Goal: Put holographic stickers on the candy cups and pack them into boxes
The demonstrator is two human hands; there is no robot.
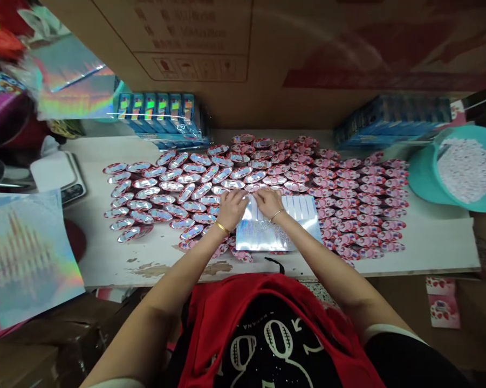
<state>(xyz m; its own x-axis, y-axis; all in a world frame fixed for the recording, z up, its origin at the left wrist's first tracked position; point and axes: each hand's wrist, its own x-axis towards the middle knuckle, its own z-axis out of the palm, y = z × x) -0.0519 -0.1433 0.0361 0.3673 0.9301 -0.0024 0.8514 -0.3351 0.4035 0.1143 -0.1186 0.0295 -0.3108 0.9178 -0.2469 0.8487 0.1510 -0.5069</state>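
Observation:
My left hand point(231, 209), with a yellow bangle at its wrist, is over the middle of the rows of small oval-topped packets point(262, 163). Its fingers are bent and pressed together at a packet top. Close beside it, my right hand point(269, 203) has its fingertips pinched at the same spot. Whatever is between the fingertips is too small to make out. Under my right wrist lies a shiny silver sheet point(281, 234) with pale strips along its upper edge, resting on the packets. Packets on the left point(148, 192) have silvery oval tops; those on the right point(346, 191) show pink tops.
A large cardboard box point(226, 102) stands behind the packets. Blue wrapped boxes point(162, 116) are at back left, more blue boxes point(392, 121) at back right. A turquoise tub point(424, 170) holds white bits. A scale point(60, 175) and an iridescent sheet point(32, 258) are left.

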